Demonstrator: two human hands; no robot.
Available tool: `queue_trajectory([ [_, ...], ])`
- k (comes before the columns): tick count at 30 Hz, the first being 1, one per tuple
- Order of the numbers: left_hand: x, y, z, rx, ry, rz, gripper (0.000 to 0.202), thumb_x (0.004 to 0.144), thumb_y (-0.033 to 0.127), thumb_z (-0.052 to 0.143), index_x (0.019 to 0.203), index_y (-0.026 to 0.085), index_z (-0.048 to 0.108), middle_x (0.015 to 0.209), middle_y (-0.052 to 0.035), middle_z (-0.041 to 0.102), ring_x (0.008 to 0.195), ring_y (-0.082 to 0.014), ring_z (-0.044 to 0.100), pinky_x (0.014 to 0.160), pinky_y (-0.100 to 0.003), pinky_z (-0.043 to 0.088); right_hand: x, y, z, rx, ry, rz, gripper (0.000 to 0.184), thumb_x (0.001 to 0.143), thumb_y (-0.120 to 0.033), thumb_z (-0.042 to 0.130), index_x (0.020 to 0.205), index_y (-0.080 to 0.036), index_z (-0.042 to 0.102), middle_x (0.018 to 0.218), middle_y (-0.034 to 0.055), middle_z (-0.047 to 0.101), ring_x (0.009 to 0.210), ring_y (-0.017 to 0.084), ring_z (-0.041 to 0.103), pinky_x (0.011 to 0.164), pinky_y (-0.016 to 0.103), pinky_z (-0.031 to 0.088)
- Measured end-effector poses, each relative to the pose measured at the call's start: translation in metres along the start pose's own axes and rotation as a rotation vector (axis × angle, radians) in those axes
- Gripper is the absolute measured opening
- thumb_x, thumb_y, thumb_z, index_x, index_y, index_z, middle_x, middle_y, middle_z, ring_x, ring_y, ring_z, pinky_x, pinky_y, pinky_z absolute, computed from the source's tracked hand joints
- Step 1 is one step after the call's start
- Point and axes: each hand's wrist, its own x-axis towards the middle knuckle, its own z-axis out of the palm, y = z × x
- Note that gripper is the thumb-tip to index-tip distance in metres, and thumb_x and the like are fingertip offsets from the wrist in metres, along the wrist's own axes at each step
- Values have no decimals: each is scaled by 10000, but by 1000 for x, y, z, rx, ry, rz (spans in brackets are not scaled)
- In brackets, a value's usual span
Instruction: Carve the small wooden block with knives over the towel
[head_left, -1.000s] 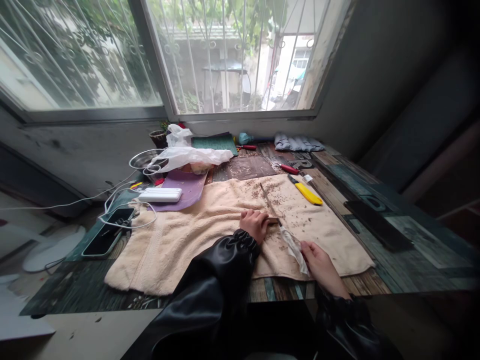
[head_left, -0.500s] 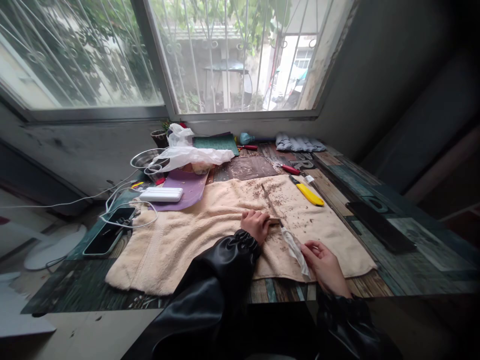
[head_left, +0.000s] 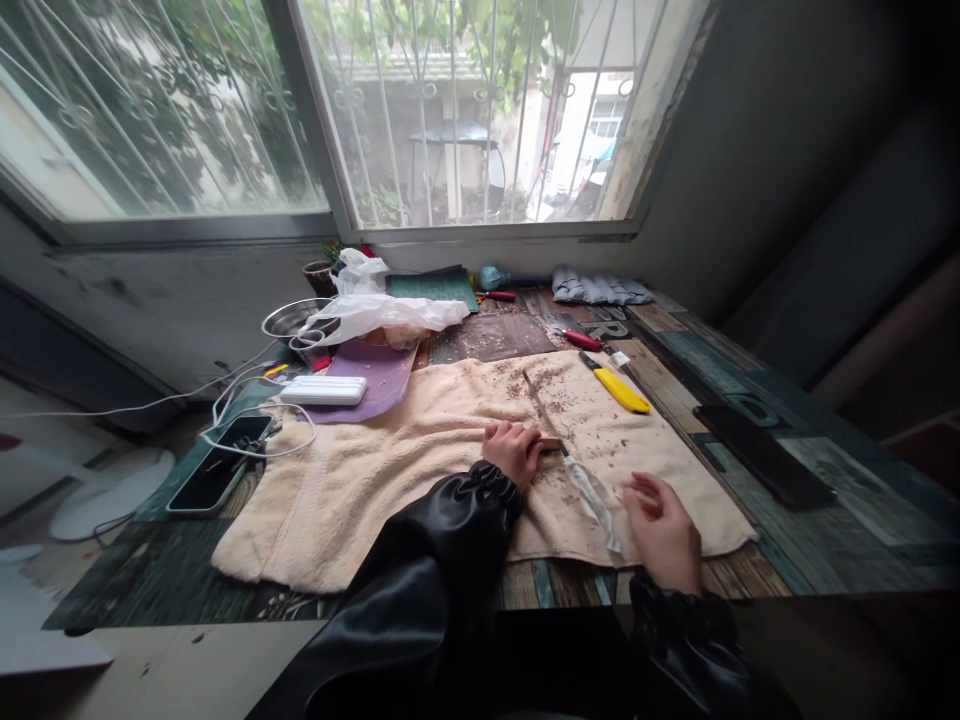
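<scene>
My left hand [head_left: 513, 454] is closed round a small wooden block [head_left: 550, 443], pressed down on the beige towel [head_left: 360, 470]. A thin dark rod, perhaps a file [head_left: 538, 402], lies on the towel beside the block's end. White cloth or paper wrapping [head_left: 594, 500] covers the rod's near end. Just right of this wrapping my right hand [head_left: 661, 528] hovers, apart from it, fingers loosely bent with nothing in them. Brown shavings [head_left: 559, 395] are scattered around the rod. A yellow utility knife [head_left: 616, 388] rests on the towel further right.
A black phone-like slab [head_left: 761, 455] lies at right, a red-handled tool [head_left: 581, 340] behind the towel. On the left are a white power bank [head_left: 322, 390] with cable, a phone [head_left: 219, 465], purple sheet [head_left: 367, 375], plastic bag [head_left: 382, 312] and metal bowl [head_left: 289, 318].
My right hand has let go of the white-wrapped end and drawn away to the right. The left hand and the wooden block have stayed in place.
</scene>
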Motion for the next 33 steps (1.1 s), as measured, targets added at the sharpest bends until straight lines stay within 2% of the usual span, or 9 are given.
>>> queue_trajectory([
  [2,0,0,0,5,0,2,145,748,308,462,817,244,572,759,0,588,771,-155,456,760,-333,299,1,-3,-2,-153,106,-211,385,638,-388,515,956,-171,525,1004,100,532,961,232,457,845,399,305],
  [3,0,0,0,7,0,3,145,748,309,461,817,244,571,756,0,586,771,-154,455,761,-332,299,2,-5,-3,-192,104,-291,363,649,-373,508,955,-179,530,1040,95,516,1002,228,430,881,403,268],
  [5,0,1,1,8,0,1,144,748,308,463,817,244,572,754,-1,583,771,-153,454,764,-329,300,3,-8,-4,-185,12,-386,290,673,-355,492,911,-199,549,1018,70,532,997,204,436,894,383,263],
  [8,0,1,1,8,0,-3,144,747,307,466,817,241,573,750,-3,582,769,-152,454,765,-327,302,3,-9,-2,-146,-144,-428,208,683,-350,494,825,-222,576,961,40,563,963,184,458,873,350,301],
  [13,0,0,0,5,3,8,145,746,308,468,823,242,571,750,-1,585,766,-151,456,760,-325,303,4,-7,4,-120,-252,-353,192,676,-360,498,792,-244,596,860,24,606,866,181,505,810,351,347],
  [18,0,0,0,10,2,6,142,741,306,475,820,243,576,741,-4,582,761,-152,457,757,-328,300,4,-10,5,-112,-277,-287,186,661,-380,498,726,-238,600,765,23,613,792,184,520,766,366,369],
  [24,-1,0,1,9,1,6,139,742,303,473,823,249,572,750,1,585,769,-153,457,757,-329,302,2,-9,4,-116,-284,-252,177,684,-360,478,722,-211,566,757,29,584,774,170,509,766,353,375],
  [30,0,0,0,9,-6,11,138,737,303,480,817,243,575,749,-6,585,771,-155,459,760,-330,303,-1,-3,4,135,-293,-158,199,690,-383,470,727,-193,515,877,59,551,889,170,482,792,297,385],
  [33,0,0,0,10,-1,12,142,738,303,477,828,245,571,755,-4,587,774,-155,460,757,-332,300,-1,2,3,211,-308,-83,240,672,-420,484,722,-186,504,854,55,546,882,172,484,787,285,387],
])
